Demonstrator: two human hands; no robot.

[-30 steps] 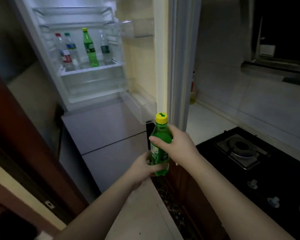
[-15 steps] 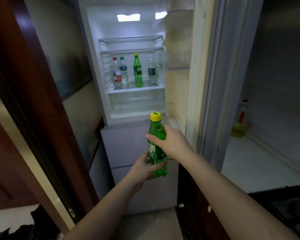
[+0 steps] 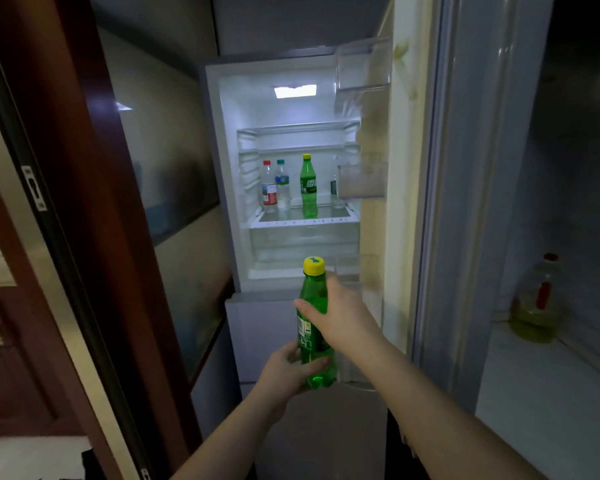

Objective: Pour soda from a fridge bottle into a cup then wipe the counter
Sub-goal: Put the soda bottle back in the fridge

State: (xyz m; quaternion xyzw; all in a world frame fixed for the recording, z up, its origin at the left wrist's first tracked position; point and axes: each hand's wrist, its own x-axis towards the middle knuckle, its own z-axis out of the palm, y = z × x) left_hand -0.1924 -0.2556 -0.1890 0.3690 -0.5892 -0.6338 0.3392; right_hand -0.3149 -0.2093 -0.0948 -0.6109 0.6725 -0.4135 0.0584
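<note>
- The person is holding a green soda bottle upright in front of the open fridge, below the level of the lit shelves.
- The right hand is wrapping around the upper half of the bottle from the right, with the thumb lying across the front just above the label.
- The left hand is cupping the bottom of the bottle from the left, with its fingers curling under and around the base.
- The yellow cap is sitting on the bottle, closed.
- A second green bottle is standing on the glass shelf inside the fridge, near the middle.
- Two clear bottles, one with a red cap and one with a green cap, are standing side by side to its left.
- Another clear bottle is standing to the right, partly hidden by a door bin.
- The fridge door is hanging open on the right.
- A jug of yellow oil is resting on the pale counter at the far right, well apart from the hands.
- A dark wooden door frame is running down the left side.
</note>
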